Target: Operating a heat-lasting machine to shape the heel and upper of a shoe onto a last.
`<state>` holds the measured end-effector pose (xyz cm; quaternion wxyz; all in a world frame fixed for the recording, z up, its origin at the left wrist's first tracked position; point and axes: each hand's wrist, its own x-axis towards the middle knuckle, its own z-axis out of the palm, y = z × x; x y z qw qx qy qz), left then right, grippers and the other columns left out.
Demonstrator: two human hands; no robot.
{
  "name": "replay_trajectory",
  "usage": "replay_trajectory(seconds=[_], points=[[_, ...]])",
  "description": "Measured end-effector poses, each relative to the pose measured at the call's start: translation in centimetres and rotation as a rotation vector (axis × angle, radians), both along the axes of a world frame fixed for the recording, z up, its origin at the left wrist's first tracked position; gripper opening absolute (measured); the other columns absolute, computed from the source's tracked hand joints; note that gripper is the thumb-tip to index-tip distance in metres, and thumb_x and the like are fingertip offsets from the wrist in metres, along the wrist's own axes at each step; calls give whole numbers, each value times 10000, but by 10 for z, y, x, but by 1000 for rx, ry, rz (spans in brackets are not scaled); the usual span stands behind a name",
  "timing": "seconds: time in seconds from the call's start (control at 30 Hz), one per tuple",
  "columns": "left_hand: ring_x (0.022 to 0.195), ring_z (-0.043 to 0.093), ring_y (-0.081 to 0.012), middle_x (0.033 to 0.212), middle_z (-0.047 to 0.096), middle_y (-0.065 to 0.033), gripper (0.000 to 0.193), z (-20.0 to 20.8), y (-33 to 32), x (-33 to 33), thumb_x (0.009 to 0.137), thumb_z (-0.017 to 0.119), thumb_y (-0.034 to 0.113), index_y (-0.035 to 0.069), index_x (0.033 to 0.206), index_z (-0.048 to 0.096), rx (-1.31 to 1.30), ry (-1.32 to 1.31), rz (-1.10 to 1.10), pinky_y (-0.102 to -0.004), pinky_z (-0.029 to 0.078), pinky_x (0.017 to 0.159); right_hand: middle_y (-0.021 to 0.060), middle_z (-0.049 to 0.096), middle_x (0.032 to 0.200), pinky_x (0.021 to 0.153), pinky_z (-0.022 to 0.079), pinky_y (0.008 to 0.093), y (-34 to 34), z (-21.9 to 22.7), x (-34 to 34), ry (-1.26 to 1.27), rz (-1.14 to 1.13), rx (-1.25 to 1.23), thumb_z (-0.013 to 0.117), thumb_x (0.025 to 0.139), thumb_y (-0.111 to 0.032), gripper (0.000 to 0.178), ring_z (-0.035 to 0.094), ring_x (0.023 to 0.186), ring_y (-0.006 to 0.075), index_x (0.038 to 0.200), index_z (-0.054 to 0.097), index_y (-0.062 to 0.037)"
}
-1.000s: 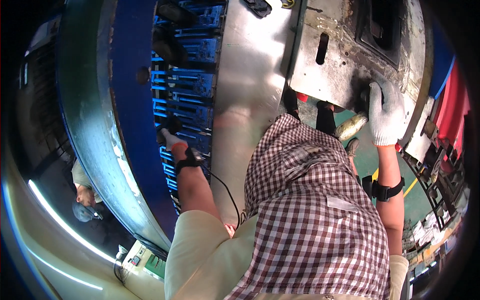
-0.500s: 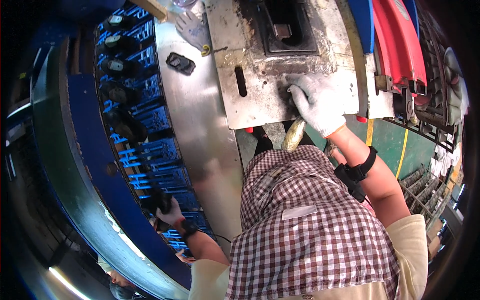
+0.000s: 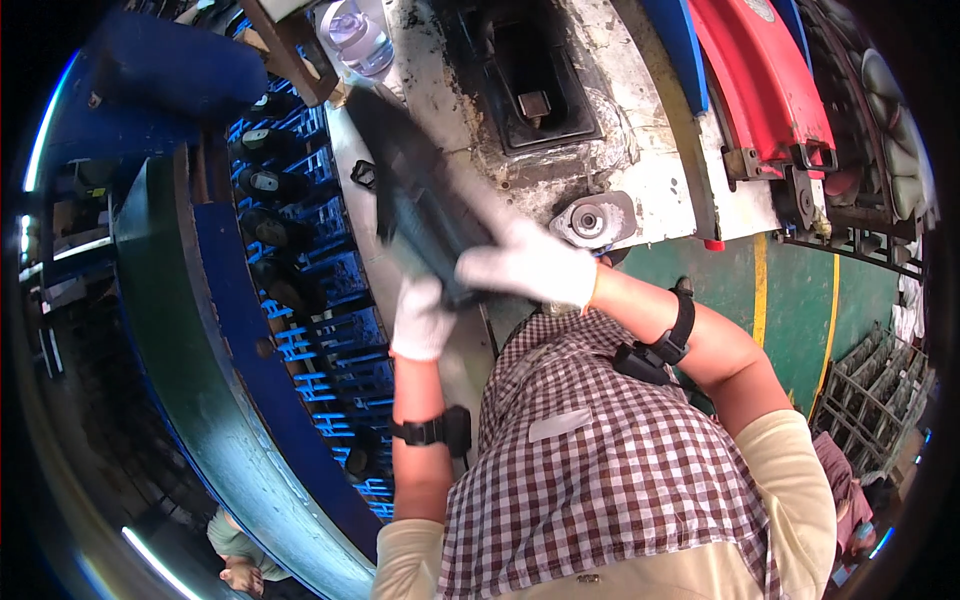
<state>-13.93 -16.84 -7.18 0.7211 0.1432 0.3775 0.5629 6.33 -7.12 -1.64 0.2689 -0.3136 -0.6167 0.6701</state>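
A black shoe point(image 3: 425, 195), smeared by motion, slants over the bench in front of me. My left hand point(image 3: 422, 318), in a white glove, is closed around its near end. From the right, my gloved right hand point(image 3: 530, 265) grips the same end, its fingers lying across the shoe and its thumb along the side. Just beyond my right wrist, a round grey piece with a dark centre hole point(image 3: 588, 222) rests at the near edge of the stained metal plate point(image 3: 655, 190).
Blue racks point(image 3: 310, 345) at left carry several black shoes point(image 3: 270, 230). A dark recessed box point(image 3: 550, 135) is set in the plate. Farther back stands a clear plastic jug point(image 3: 358, 40). To the right are a red machine part point(image 3: 765, 85) and a metal rack point(image 3: 865, 405).
My left hand has come from the rack to the front with the black shoe. My right hand has left the plate and joined it on the shoe. The view has shifted.
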Motion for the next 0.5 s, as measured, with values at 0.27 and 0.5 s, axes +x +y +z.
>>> replay_trajectory(seconds=[0.27,0.5], points=[[1319,578,-271,1418,605,-194,515,143,105,4,992,604,57,-57,1479,480,655,1169,628,-397,425,1149,350,545,1361,1066,499,442,143,-20,18,-710,-626,386,717,786,-554,935,595,1243,469,1585,419,-172],[979,712,-203,1048,747,-176,345,267,171,9,985,664,187,-43,1242,649,1258,1676,720,-293,540,922,215,593,1252,891,580,485,143,-47,1,-1227,-499,507,714,821,-591,877,641,1154,385,1564,423,-228]])
